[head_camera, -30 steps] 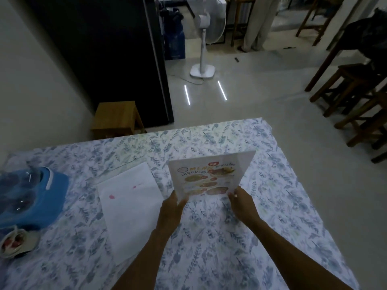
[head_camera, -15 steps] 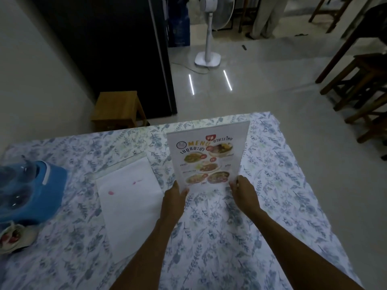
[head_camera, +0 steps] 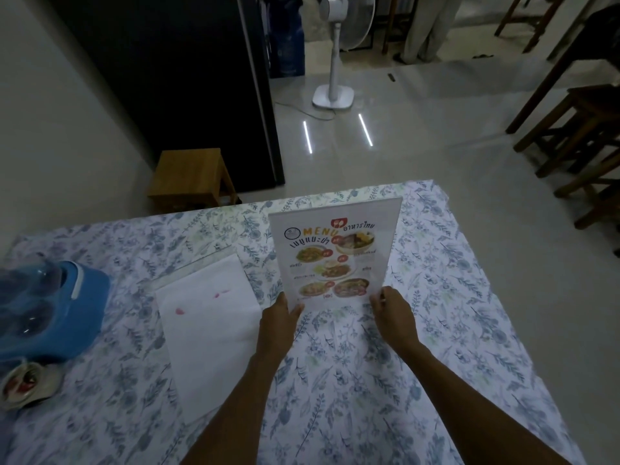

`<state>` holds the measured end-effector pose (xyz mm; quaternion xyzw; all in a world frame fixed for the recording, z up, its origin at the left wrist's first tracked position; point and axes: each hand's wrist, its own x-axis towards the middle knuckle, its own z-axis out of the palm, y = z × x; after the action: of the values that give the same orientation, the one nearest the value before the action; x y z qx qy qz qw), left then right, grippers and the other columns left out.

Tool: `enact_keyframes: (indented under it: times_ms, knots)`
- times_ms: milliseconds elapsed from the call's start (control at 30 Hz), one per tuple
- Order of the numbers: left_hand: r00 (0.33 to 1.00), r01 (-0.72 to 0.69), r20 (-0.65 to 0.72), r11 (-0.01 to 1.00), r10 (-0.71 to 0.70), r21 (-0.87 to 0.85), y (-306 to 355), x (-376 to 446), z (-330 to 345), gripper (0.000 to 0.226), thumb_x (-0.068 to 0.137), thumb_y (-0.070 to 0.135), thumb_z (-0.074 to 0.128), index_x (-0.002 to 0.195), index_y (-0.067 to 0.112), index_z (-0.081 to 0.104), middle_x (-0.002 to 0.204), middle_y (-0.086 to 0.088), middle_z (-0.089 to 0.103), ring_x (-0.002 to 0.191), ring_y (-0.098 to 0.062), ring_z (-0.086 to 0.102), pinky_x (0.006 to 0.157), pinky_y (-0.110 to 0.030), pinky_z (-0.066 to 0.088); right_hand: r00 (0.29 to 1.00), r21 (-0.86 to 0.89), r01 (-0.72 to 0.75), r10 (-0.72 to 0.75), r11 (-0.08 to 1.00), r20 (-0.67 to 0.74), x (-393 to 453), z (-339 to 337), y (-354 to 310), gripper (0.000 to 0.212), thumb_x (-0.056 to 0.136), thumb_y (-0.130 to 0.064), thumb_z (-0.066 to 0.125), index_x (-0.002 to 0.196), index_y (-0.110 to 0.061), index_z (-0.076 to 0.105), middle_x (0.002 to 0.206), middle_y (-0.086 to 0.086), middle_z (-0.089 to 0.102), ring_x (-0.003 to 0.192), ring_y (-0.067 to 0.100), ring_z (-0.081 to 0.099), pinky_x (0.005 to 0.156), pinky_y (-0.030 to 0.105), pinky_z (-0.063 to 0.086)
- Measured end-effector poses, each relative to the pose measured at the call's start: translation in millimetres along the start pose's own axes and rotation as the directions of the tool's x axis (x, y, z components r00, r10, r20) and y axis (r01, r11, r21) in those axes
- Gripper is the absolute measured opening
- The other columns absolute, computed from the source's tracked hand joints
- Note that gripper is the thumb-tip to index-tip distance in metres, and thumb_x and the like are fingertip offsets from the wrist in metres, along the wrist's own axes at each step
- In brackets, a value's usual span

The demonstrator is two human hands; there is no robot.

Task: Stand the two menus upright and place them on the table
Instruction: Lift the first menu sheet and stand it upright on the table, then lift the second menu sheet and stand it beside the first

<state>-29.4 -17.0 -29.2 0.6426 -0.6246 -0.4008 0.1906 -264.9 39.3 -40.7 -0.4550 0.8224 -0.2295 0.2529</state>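
dim, bluish | two glare streaks on floor (head_camera: 335,135) | wide-angle edges

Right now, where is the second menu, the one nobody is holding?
The second menu lies flat, blank side up, on the table, just left of the left hand and right of the blue container.

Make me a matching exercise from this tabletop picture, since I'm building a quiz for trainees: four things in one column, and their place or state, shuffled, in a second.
Things:
1. printed menu
2. second menu
3. blue container
4. wooden stool

Place or state:
A. on the floor beyond the table's far edge
B. lying flat, blank white side up
C. held upright at its bottom corners by left hand and right hand
D. at the table's left edge

Pairs: 1-C, 2-B, 3-D, 4-A
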Motion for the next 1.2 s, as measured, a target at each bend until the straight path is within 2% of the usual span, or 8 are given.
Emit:
enact_keyframes:
  times_ms: [133, 300, 433, 600, 767, 867, 1000, 1200]
  knots:
    - [1.0, -0.015, -0.002, 1.0, 0.015, -0.013, 1, 0, -2, 0.037, 0.094, 0.03, 0.062, 0.122, 0.005, 0.057, 0.12, -0.014, 0.069, 0.107, -0.029, 0.068, 0.086, -0.033, 0.056, 1.0, 0.005, -0.031, 0.031, 1.0, 0.001, -2, 1, 1, 0.026, 0.102, -0.029, 0.048, 0.082, -0.014, 0.052, 0.08, 0.0, 0.053, 0.07, 0.019, 0.054, 0.052, 0.027, 0.035]
    - [1.0, -0.011, 0.022, 0.999, 0.012, -0.04, 0, 0, 0, 0.033, 0.096, 0.024, 0.06, 0.121, 0.002, 0.055, 0.122, -0.017, 0.067, 0.109, -0.029, 0.065, 0.086, -0.029, 0.052, 1.0, -0.027, -0.024, 0.024, 0.999, 0.001, -2, 2, 2, 0.022, 0.102, -0.027, 0.049, 0.085, -0.014, 0.054, 0.085, 0.004, 0.057, 0.075, 0.02, 0.057, 0.054, 0.026, 0.038]
    - [0.999, -0.024, 0.043, 0.998, 0.026, -0.061, -1, -1, -11, 0.028, 0.091, 0.012, 0.066, 0.114, 0.008, 0.051, 0.115, -0.007, 0.063, 0.103, -0.02, 0.06, 0.081, -0.025, 0.046, 0.999, -0.031, -0.046, 0.046, 0.998, 0.007, -5, 6, 3, 0.025, 0.095, -0.029, 0.058, 0.107, -0.007, 0.06, 0.106, 0.012, 0.063, 0.09, 0.026, 0.063, 0.073, 0.04, 0.057]
    - [0.999, -0.04, -0.007, 0.999, 0.04, -0.001, -29, -20, -34, 0.035, 0.091, 0.024, 0.067, 0.121, 0.011, 0.055, 0.12, -0.008, 0.06, 0.108, -0.022, 0.06, 0.088, -0.032, 0.05, 0.973, -0.085, -0.225, 0.228, 0.971, 0.023, -31, 10, -11, 0.037, 0.093, -0.024, 0.062, 0.118, -0.001, 0.048, 0.115, 0.02, 0.061, 0.104, 0.036, 0.063, 0.082, 0.042, 0.052]
    - [0.993, -0.06, -0.093, 0.995, 0.067, 0.081, -72, -59, -60, 0.025, 0.089, 0.021, 0.067, 0.112, 0.015, 0.058, 0.112, -0.006, 0.055, 0.104, -0.022, 0.057, 0.089, -0.034, 0.051, 0.98, -0.151, -0.115, 0.137, 0.982, 0.144, -65, 44, -39, 0.026, 0.092, -0.022, 0.055, 0.109, -0.003, 0.053, 0.105, 0.016, 0.068, 0.095, 0.033, 0.066, 0.079, 0.039, 0.055]
    - [0.987, 0.018, -0.159, 0.995, -0.002, 0.102, -102, -85, -81, 0.021, 0.087, 0.018, 0.069, 0.105, 0.017, 0.059, 0.109, -0.002, 0.052, 0.103, -0.022, 0.057, 0.089, -0.039, 0.052, 0.977, -0.166, -0.031, 0.065, 0.986, 0.203, -90, 73, -66, 0.021, 0.095, -0.023, 0.052, 0.107, -0.007, 0.054, 0.102, 0.012, 0.066, 0.093, 0.027, 0.064, 0.079, 0.036, 0.052]
    - [0.981, 0.085, -0.182, 0.988, -0.061, 0.132, -136, -104, -114, 0.018, 0.086, 0.015, 0.068, 0.102, 0.016, 0.06, 0.111, -0.003, 0.052, 0.105, -0.022, 0.056, 0.091, -0.037, 0.05, 0.964, -0.138, 0.026, 0.012, 0.99, 0.265, -113, 110, -101, 0.028, 0.095, -0.027, 0.055, 0.116, -0.008, 0.055, 0.112, 0.01, 0.064, 0.102, 0.025, 0.062, 0.084, 0.032, 0.047]
    - [0.983, 0.097, -0.168, 0.99, -0.078, 0.107, -162, -109, -149, 0.021, 0.088, 0.013, 0.066, 0.108, 0.011, 0.058, 0.117, -0.007, 0.049, 0.104, -0.021, 0.056, 0.091, -0.026, 0.045, 0.957, -0.146, -0.037, 0.077, 0.989, 0.278, -127, 132, -140, 0.035, 0.092, -0.027, 0.058, 0.116, -0.002, 0.051, 0.117, 0.018, 0.059, 0.108, 0.035, 0.059, 0.087, 0.037, 0.047]
